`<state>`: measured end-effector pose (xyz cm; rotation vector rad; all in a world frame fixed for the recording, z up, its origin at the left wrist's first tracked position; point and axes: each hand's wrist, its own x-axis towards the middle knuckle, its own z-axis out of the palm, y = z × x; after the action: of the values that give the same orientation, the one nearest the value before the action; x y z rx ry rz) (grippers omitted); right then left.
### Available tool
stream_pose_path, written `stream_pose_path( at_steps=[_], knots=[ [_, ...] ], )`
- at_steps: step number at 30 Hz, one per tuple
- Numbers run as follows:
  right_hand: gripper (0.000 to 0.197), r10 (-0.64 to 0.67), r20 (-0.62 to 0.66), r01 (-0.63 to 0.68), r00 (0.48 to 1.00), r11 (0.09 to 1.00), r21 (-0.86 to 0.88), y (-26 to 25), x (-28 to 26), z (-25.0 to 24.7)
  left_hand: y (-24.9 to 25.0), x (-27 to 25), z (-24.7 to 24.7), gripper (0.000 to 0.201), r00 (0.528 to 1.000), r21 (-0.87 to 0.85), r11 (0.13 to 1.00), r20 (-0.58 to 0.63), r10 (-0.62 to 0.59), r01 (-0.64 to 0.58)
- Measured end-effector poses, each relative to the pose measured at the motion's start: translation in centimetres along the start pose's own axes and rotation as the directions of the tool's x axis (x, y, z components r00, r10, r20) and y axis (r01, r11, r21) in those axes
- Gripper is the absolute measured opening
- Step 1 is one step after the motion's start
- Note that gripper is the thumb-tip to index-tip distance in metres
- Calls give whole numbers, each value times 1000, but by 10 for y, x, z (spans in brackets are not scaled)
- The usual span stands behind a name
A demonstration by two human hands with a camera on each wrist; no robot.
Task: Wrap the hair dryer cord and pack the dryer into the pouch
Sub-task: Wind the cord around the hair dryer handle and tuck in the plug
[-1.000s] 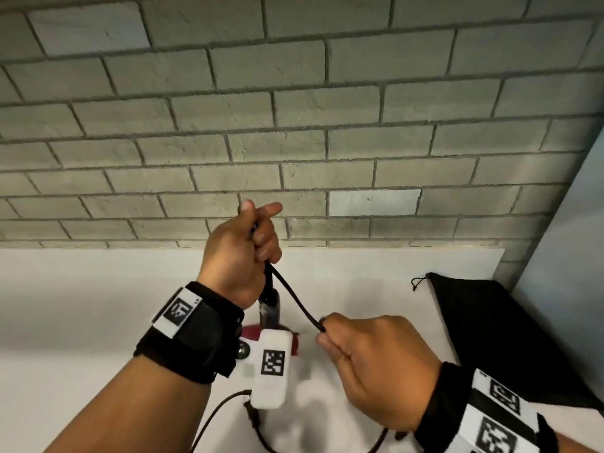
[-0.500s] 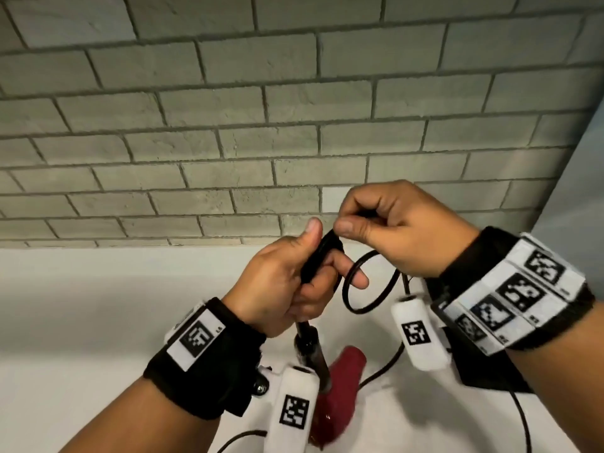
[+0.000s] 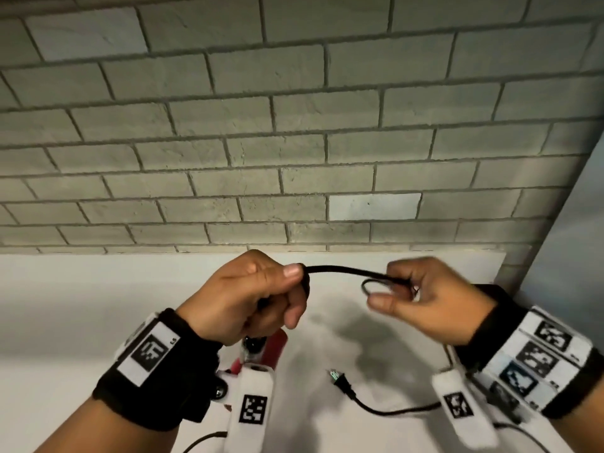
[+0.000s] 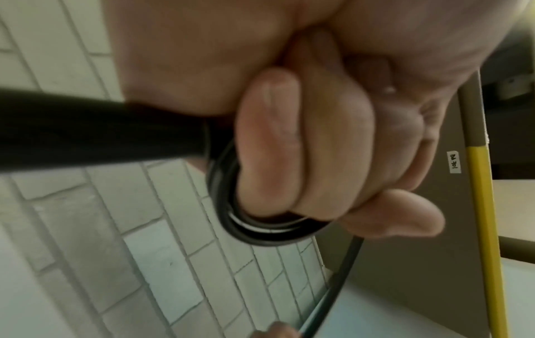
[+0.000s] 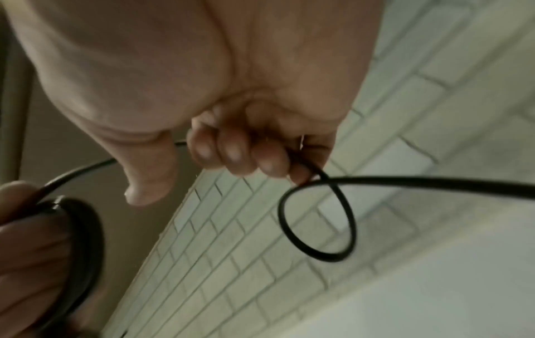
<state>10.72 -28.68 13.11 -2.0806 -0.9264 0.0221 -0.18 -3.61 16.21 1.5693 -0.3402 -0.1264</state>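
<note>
Already the left hand (image 3: 248,299) clenched the dryer's (image 3: 273,349) handle with cord (image 3: 340,272) coils round its fingers (image 4: 269,141), while the right hand (image 3: 434,299), beside it, pinched a small loop (image 5: 317,219) likely to kink or slip, loosening those coils.

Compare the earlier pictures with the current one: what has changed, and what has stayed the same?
The right hand swung from low by the table up to the left hand, then out rightward, drawing the cord taut with a fresh loop. The plug came into view. Unchanged: the left hand grips the coils and the red dryer.
</note>
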Motion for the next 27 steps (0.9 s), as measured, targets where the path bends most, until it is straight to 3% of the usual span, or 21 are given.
stream_pose_path(
  at_steps=[3, 5, 7, 9, 12, 22, 27],
  knots=[
    [49, -57, 136, 60, 989, 998, -22, -18, -5, 22, -4, 4, 6, 56, 997, -64, 997, 69, -38, 42],
    [47, -181, 168, 144, 969, 967, 208, -40, 0, 28, -9, 7, 12, 55, 992, -118, 990, 108, -59, 71],
    [25, -244, 204, 135, 948, 889, 439, -60, 4, 30, -13, 9, 17, 55, 988, -172, 981, 139, -72, 95],
    [14, -237, 160, 137, 958, 873, 469, -69, 9, 32, -15, 10, 21, 60, 984, -219, 969, 158, -84, 118],
    [22, -225, 50, 185, 973, 892, 412, -67, 14, 38, -15, 11, 28, 66, 982, -277, 952, 170, -88, 133],
    [21, -187, -19, 149, 982, 712, 686, -70, 22, 43, -8, 13, 54, 62, 996, -333, 943, -77, -46, 18],
    [13, -184, -19, 159, 983, 787, 596, -58, 21, 26, -4, 7, 46, 56, 991, -345, 938, -131, -15, -31]
  ],
)
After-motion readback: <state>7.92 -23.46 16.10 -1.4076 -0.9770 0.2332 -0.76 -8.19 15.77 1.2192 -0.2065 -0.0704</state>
